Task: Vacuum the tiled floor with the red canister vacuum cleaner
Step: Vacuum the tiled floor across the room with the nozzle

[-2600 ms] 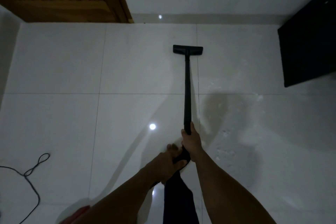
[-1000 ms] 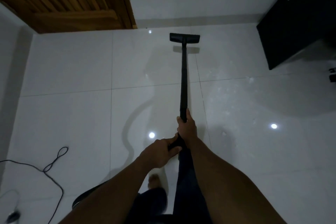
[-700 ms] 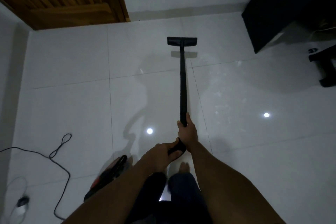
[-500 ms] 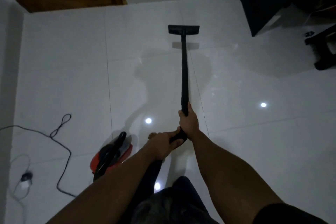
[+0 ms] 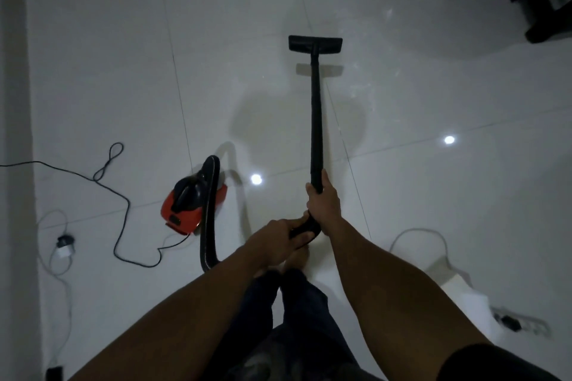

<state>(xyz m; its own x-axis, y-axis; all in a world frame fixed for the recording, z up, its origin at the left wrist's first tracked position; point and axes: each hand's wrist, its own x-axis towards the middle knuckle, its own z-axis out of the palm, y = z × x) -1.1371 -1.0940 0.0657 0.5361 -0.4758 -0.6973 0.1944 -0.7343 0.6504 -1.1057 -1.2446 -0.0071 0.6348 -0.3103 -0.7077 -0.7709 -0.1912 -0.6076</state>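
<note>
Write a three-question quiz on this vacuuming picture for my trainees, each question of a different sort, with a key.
1. True or false: both hands grip the black wand.
2. Multiple choice: the red canister vacuum sits (A) to the person's left, (B) to the person's right, (C) beyond the floor nozzle.
3. Fill in: the black power cord lies loose on the ______ floor.

Key
1. True: the right hand holds the wand higher up, and the left hand holds the curved handle end.
2. A.
3. Tiled.
</note>
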